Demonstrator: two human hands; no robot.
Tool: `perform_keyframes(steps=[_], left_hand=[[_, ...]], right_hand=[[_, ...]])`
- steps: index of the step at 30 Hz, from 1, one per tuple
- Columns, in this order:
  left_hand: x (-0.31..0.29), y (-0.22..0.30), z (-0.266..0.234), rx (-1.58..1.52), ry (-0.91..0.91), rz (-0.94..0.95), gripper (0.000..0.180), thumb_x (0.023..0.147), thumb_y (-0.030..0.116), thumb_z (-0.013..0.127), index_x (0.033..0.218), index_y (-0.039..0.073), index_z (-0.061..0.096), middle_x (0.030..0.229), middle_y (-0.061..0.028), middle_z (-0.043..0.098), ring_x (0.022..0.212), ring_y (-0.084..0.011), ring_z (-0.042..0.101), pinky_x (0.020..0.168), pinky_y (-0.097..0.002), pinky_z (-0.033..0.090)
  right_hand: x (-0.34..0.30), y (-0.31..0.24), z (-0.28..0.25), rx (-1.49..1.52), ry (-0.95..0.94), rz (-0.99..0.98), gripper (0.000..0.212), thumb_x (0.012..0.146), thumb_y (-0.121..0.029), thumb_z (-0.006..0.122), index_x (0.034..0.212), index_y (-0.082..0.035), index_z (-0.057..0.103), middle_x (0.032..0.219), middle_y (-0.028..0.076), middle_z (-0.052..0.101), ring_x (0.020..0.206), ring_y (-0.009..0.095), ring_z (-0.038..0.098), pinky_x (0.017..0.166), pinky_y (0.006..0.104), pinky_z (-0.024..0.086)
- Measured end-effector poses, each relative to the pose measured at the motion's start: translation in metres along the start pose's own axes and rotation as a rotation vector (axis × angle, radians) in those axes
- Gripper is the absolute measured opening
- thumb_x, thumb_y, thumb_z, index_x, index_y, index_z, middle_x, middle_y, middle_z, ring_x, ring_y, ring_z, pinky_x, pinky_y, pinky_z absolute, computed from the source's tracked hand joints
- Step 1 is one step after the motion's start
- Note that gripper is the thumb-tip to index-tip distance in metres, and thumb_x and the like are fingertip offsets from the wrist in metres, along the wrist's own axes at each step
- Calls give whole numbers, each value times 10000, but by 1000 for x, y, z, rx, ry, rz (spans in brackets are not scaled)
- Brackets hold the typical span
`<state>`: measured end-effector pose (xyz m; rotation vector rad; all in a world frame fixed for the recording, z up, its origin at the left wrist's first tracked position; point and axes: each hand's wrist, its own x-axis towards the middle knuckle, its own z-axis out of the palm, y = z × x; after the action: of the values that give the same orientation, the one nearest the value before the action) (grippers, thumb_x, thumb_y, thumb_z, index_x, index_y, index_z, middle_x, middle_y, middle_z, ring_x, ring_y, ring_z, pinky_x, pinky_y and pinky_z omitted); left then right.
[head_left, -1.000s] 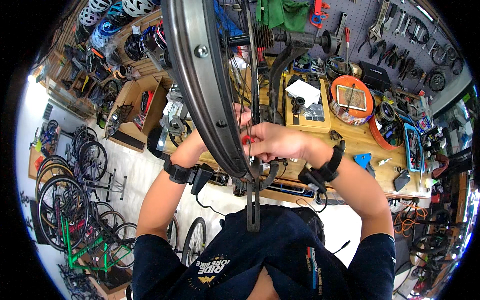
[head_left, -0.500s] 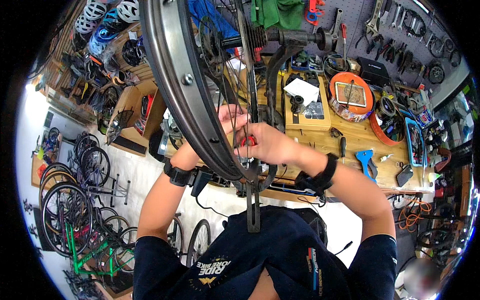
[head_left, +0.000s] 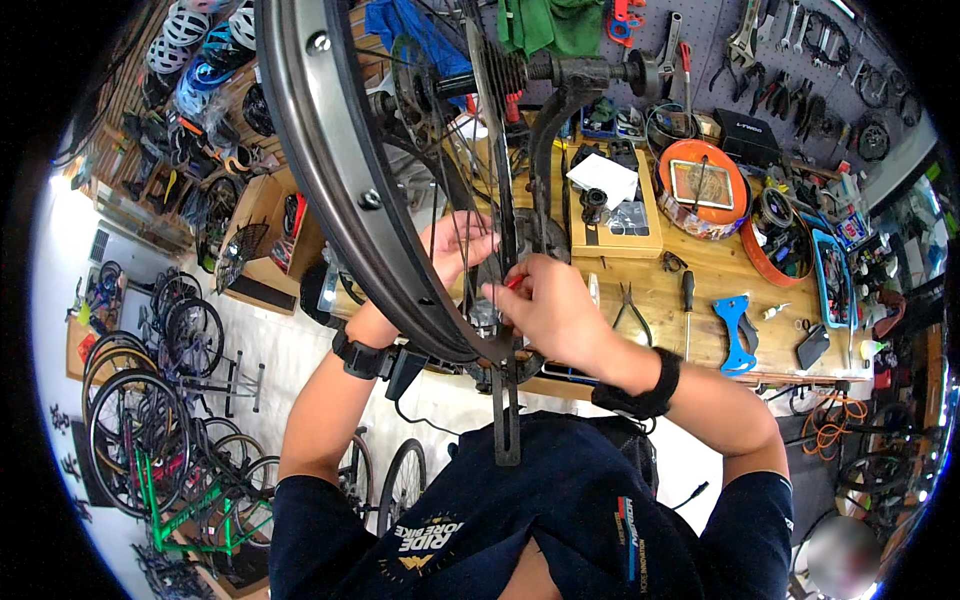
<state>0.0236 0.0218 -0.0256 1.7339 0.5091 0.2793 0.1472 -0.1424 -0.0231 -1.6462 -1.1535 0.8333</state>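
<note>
My right hand [head_left: 558,308] pinches a small red tool [head_left: 515,283] close to the wheel [head_left: 345,170]. My left hand [head_left: 452,250] is near it, fingers half curled; whether they grip something, I cannot tell. The wheel is upright in a black stand [head_left: 553,125] at the wooden bench [head_left: 715,272].

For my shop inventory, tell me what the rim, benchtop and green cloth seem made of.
Rim: likely metal, satin grey, by its sheen.
Benchtop: likely wood, perhaps varnished, by its yellow-brown grain.
Green cloth: soft matte fabric, by its loose folds; fibre unclear.
</note>
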Motion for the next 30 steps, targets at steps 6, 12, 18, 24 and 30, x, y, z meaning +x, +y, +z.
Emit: perform_keyframes(steps=[6,12,18,24,30], left_hand=[[4,2,5,0,25,1,350,950,215,629,1204,-8,539,1129,-93,646,1059,-164,607,947,-299,470],[8,-7,1,11,26,30,365,934,191,649,1219,1,525,1130,-92,646,1062,-162,608,962,-310,456],[8,-2,2,-38,7,5,373,929,180,652,1221,-11,519,1134,-111,650,1070,-178,615,978,-317,452],[5,-3,4,-94,18,14,406,930,178,652,1251,-22,505,1164,-121,645,1093,-181,608,989,-319,446],[6,-3,3,-49,11,31,412,928,170,651,1256,-31,505,1163,-120,646,1100,-179,602,992,-315,446]], right_hand=[[-11,-5,-16,419,204,27,281,858,-157,734,853,47,542,648,90,650,521,116,616,453,247,492],[-13,-18,-32,522,-198,27,271,949,-212,635,937,55,593,769,81,655,644,104,620,561,250,513],[-7,-10,-24,451,-314,-19,234,967,-202,603,956,32,606,757,43,620,671,98,593,611,253,506],[-2,-4,-20,345,-289,-50,248,965,-214,609,940,32,602,703,30,608,639,95,585,577,252,476],[15,7,-24,579,-504,63,248,970,-243,606,1020,0,610,811,16,624,702,84,577,623,246,479]])
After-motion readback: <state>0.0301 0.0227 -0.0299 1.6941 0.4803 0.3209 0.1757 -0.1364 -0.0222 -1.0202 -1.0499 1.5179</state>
